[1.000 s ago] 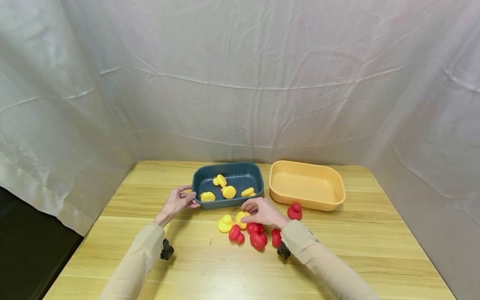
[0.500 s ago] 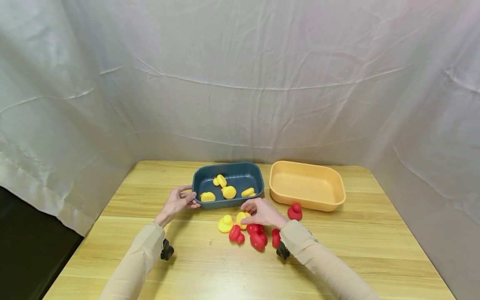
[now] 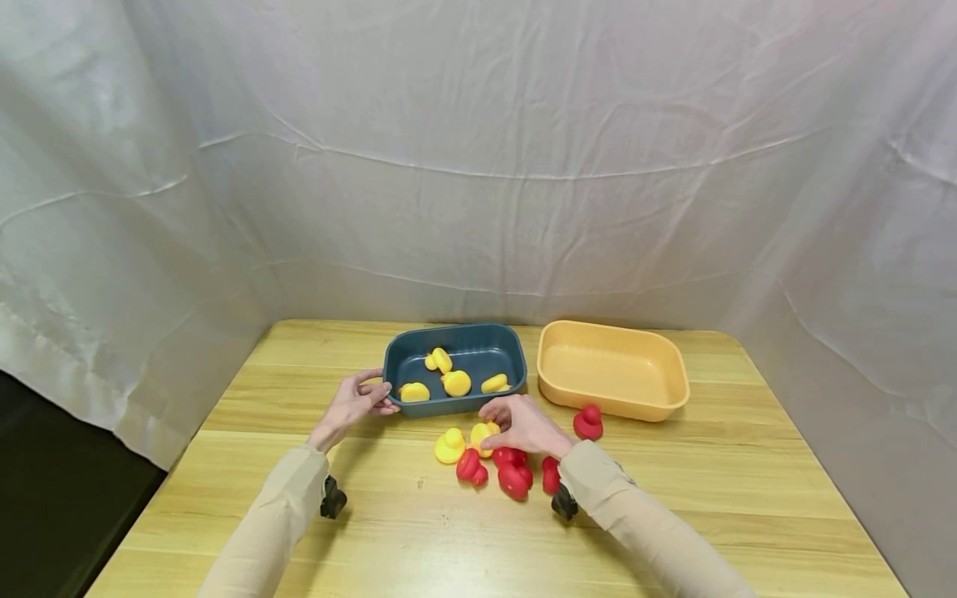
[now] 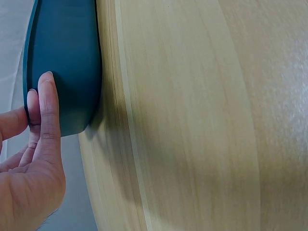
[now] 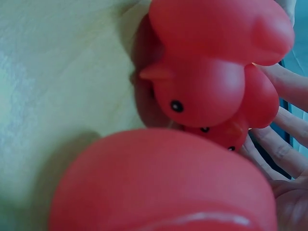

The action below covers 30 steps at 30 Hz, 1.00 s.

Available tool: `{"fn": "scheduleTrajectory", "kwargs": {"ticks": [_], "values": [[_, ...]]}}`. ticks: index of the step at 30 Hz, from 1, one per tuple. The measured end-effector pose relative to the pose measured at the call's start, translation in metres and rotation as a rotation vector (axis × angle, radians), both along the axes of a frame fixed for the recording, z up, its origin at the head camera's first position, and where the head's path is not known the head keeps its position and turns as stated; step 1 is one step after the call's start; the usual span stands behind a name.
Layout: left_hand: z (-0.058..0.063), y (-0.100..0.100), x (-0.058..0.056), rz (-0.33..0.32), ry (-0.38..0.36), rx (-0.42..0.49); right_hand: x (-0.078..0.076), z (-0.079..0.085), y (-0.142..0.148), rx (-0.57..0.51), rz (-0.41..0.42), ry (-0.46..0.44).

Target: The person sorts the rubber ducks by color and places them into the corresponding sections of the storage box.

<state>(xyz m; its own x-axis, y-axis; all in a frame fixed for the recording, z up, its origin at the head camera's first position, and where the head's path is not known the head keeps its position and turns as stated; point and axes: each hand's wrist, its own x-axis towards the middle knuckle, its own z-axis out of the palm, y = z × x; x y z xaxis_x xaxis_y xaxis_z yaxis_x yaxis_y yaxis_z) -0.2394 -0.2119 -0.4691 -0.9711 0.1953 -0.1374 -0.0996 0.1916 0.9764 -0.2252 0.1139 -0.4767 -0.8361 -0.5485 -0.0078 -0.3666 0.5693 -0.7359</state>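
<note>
Right hand [image 3: 527, 425] is nearer, fingers curled round yellow duck [image 3: 478, 435], which sits off its palm toward left edge of bench [image 3: 419, 531]. Left hand [image 3: 355, 402] pinches blue bin [image 3: 449, 406], left end.

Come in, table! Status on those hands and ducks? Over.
Left hand holding blue tray by its edge. Right hand at a yellow duck outside it, grip unclear. Red ducks crowd close by.
</note>
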Motion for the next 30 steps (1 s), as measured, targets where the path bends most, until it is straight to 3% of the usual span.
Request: {"fn": "scheduleTrajectory", "kwargs": {"ticks": [30], "values": [[0.000,0.001,0.000,0.005,-0.003,-0.004,0.001,0.020,-0.001,-0.045,-0.048,-0.041]]}}
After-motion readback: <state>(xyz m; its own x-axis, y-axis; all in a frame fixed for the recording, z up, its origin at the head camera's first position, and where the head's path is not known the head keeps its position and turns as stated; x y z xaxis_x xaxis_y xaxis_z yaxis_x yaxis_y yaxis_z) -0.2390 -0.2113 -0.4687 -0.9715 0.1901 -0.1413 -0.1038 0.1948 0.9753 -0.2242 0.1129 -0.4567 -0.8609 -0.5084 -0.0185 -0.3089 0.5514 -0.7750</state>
